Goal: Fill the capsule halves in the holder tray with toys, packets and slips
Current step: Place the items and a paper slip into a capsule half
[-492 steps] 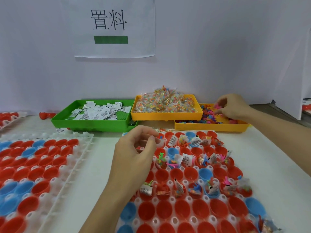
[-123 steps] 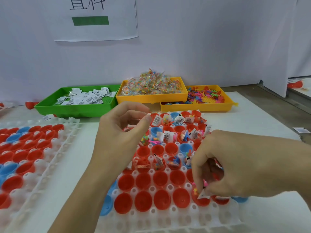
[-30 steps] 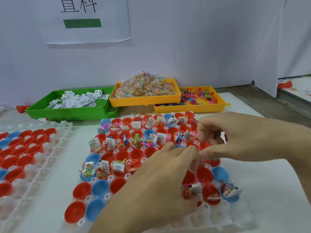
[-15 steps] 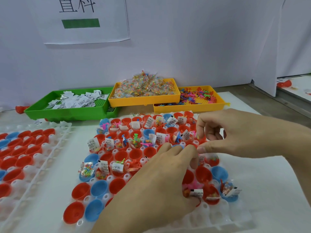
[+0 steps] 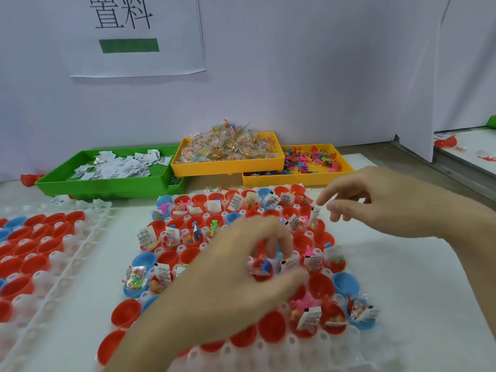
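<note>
1. Holder tray (image 5: pixel 357 345), head view: white, sits centre-front on tabletop (image 5: pixel 429 291), packed w/ red + blue capsule halves (image 5: pixel 271 324). Far rows + right side mostly filled w/ toys, packets, slips; near-left halves bare.
2. Left hand (image 5: pixel 236 275) low over tray middle, blurred; fingers curled down at a red half w/ a toy in it. Can't tell if it's pinching anything.
3. Right hand (image 5: pixel 375 200) raised above tray's far-right corner, fingers loose + spread, nothing held; blurred.
4. Supply row behind tray, by wall: green tray (image 5: pixel 107 186) w/ white slips (image 5: pixel 120 165) at left, yellow tray (image 5: pixel 228 167) heaped w/ clear packets (image 5: pixel 228 146) mid, second yellow tray (image 5: pixel 298 178) w/ coloured toys (image 5: pixel 311 159) right.
5. Second holder tray (image 5: pixel 80 237) at left, red + blue halves, unfilled.
6. Paper sign (image 5: pixel 128 36) on wall, green bar on it.
</note>
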